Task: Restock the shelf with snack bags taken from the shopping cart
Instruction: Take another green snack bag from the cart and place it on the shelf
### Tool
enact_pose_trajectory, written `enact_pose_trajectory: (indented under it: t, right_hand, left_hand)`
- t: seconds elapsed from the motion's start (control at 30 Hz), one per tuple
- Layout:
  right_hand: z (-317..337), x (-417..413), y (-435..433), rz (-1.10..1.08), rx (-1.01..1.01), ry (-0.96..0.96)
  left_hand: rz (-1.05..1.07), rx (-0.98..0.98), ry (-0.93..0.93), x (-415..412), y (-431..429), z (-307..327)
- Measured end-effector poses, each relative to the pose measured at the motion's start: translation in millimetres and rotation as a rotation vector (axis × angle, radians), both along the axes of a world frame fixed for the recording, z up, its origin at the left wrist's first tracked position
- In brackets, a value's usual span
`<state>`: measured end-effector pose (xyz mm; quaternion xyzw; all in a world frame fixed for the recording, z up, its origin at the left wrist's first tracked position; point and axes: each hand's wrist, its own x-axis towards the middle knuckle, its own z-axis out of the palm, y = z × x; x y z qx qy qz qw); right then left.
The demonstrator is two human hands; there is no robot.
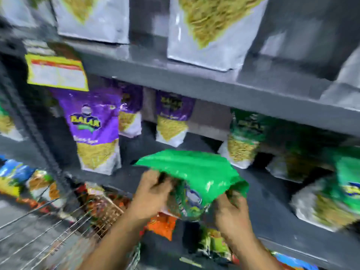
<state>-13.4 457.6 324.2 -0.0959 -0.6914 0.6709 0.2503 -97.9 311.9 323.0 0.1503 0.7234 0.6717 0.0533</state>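
Both hands hold a green snack bag point(196, 176) before the grey shelf point(272, 193), above the shopping cart point(58, 227). Left hand point(152, 193) fingers grip its left edge; right hand point(231, 211) fingers pinch its right corner

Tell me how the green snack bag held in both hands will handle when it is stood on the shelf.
The green snack bag looks floppy: its top folds over between the left hand and right hand. Its glossy film is probably slippery.
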Motion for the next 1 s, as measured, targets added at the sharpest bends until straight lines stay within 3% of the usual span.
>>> enact_pose_trajectory:
  t: [0.1,0.17,0.23,0.4,0.53,0.8,0.9,1.0]
  right_hand:
    - [-7.0,-6.3,38.5,-0.239,-0.054,0.047]
    - [-4.1,-6.1,63.2,-0.336,-0.056,0.043]
    - [-1.5,-6.3,82.9,-0.365,-0.104,0.064]
    - [12.8,-6.0,118.8,-0.421,-0.144,0.019]
    - [-1.1,-5.0,134.9,-0.397,-0.028,-0.04]
    - [-5.5,24.9,139.3,-0.446,-0.036,0.116]
    - [-6.8,45.8,135.7,-0.499,0.0,0.193]
    - [-23.5,64.5,99.4,-0.291,0.102,0.145]
  left_hand:
    - [-0.127,0.059,-0.053,7.4,73.6,15.5]
    - [-0.167,-0.022,-0.164,4.1,118.0,4.2]
    - [-0.17,0.015,-0.264,1.8,155.5,-14.2]
    - [-0.127,0.166,-0.29,0.1,217.9,-45.4]
    - [-0.086,0.214,-0.277,19.4,217.4,-18.9]
    - [-0.026,0.292,-0.253,28.3,194.0,-14.7]
    - [0.107,0.121,-0.084,31.8,149.8,-21.1]
    - [0.274,-0.052,0.115,45.3,74.9,-41.1]
